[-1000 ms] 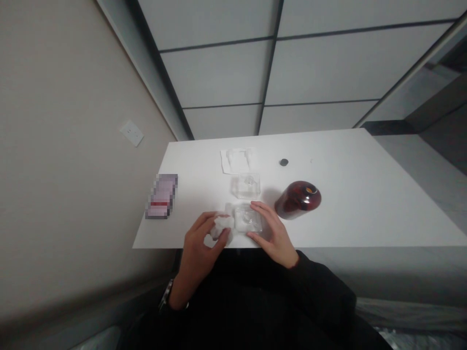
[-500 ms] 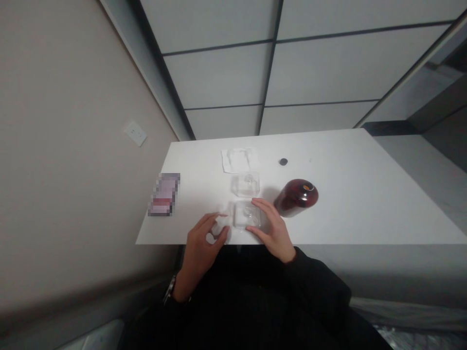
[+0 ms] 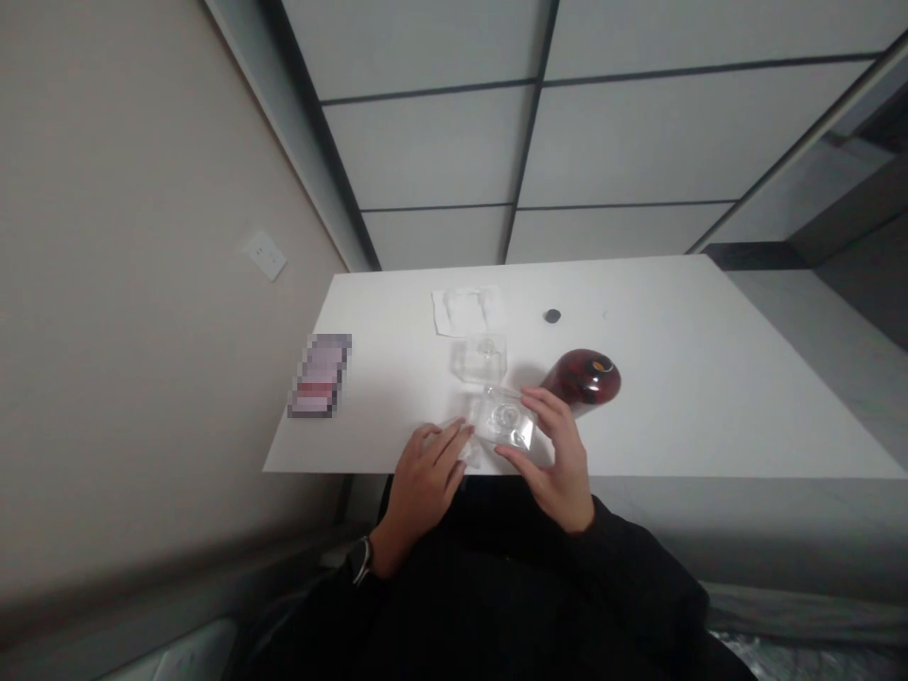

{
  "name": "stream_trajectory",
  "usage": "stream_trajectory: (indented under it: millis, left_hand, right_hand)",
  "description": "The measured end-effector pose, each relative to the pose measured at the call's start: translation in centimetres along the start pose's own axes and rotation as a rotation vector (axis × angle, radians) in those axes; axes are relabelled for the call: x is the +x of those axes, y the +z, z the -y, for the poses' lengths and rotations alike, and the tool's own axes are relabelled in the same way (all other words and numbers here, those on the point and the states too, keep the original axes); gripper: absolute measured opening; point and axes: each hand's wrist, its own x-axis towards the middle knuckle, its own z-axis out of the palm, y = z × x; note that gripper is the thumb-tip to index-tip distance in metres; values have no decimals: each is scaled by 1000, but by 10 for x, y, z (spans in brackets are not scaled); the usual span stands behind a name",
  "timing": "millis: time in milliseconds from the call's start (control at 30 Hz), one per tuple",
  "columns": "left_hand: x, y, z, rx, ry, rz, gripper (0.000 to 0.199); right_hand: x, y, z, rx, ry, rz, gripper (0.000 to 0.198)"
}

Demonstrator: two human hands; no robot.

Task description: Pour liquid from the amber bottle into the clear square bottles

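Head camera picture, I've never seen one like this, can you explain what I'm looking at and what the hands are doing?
The camera is worn on a person's head and looks forward and down, so the two bare hands at the bottom are that person's own. They sit at a white table set against a panelled wall. The right hand holds a clear plastic case by its edges, tilted above the table. The left hand touches the case's near left corner, fingers loosely curled; whether it has a grip on anything is hard to tell. On the table lie a second clear case, a white paper, a small dark button-like thing, a dark red jar on its side and a blurred-out card.
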Motion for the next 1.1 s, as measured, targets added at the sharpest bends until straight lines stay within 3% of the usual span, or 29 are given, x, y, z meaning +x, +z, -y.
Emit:
stream_trajectory:
  millis: [133, 400, 667, 767, 933, 1100]
  left_hand:
    - [-1, 10, 2, -75, 67, 4, 39]
    - [19, 20, 0, -52, 164, 176, 36]
    - [34, 5, 52, 28, -43, 75, 31]
    - [31, 5, 59, 33, -88, 50, 32]
    - [27, 17, 36, 27, -73, 35, 34]
    - [34, 29, -1, -57, 54, 126, 34]
  right_hand:
    - [-4, -1, 5, 8, -10, -45, 64]
    - [-3, -18, 11, -5, -26, -142, 69]
    - [-1, -26, 10, -1, -35, -184, 68]
    - [-2, -26, 12, 0, -18, -181, 65]
    - [-2, -28, 14, 1, 3, -200, 61]
    - [-4, -29, 14, 15, 11, -213, 63]
